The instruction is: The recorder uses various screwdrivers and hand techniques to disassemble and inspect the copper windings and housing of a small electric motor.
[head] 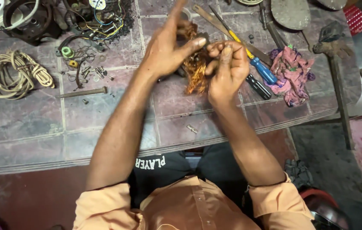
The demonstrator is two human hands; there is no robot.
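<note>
Closest to the camera, orange sleeves lead out to two bare forearms that reach over the edge of the tiled surface [27,140]. Between the hands hangs a tangle of copper wire [196,72], held just above the tiles near the middle of the surface. The left hand [166,51] has its grip closed on the upper part of the tangle, thumb pressed toward the right hand and forefinger pointing up and away. The right hand [227,68] pinches the same bundle from the other side, fingers curled in tightly. A small metal piece [192,128] lies on the tiles just below the hands.

Beside the right hand lie a blue-handled screwdriver [262,70] and a black-handled one [257,86], with a pink rag [292,72] next to them. To the left, a long bolt [83,92] rests near scattered screws [98,71], and a coil of pale cord [12,74] sits well apart. At the far edge stands a dark motor housing [27,19] beside a heap of coloured wires [104,19].
</note>
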